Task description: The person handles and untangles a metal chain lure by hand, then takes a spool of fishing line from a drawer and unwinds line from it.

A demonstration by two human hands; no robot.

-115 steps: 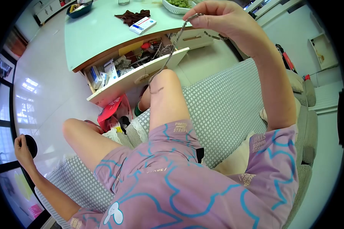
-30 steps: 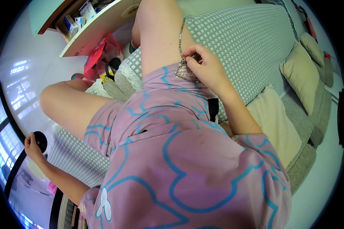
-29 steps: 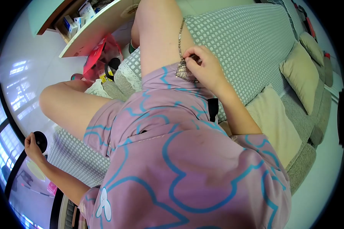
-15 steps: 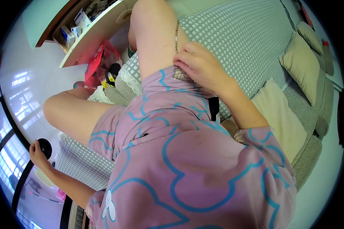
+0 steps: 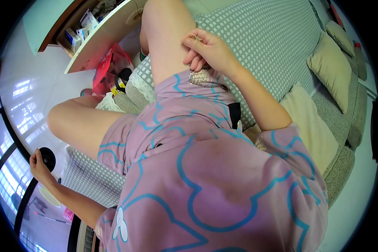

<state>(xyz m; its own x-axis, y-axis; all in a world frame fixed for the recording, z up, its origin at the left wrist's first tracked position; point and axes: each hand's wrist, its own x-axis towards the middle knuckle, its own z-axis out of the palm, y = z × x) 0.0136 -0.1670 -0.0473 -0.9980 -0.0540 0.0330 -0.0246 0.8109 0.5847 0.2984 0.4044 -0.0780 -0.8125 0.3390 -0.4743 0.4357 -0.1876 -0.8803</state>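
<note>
Over my thigh near the top centre, my right hand (image 5: 208,48) has its thumb and index finger pinched on a thin pale strand (image 5: 195,37) that curves in a small loop. Its other fingers curl down beside a silvery, lettered piece (image 5: 200,77) lying on the leg of the shorts. A dark, beaded-looking chain (image 5: 216,87) runs along the lower edge of that piece. Far to the left, my left hand (image 5: 38,167) has its fingers closed at the edge of a black round disc (image 5: 49,158), partly hidden behind the hand.
A grey dotted cover (image 5: 256,38) spreads over the sofa, with beige cushions (image 5: 329,71) to the right. A red bag (image 5: 113,67) stands by my knees, under a pale tabletop (image 5: 101,38). An open drawer (image 5: 65,42) holds small boxes. Shiny floor (image 5: 33,88) lies to the left.
My right hand has risen and turned, now pinching the strand; more of the lettered piece shows. The chain stretched along the thigh is mostly out of sight. My left hand and the disc have shifted slightly up.
</note>
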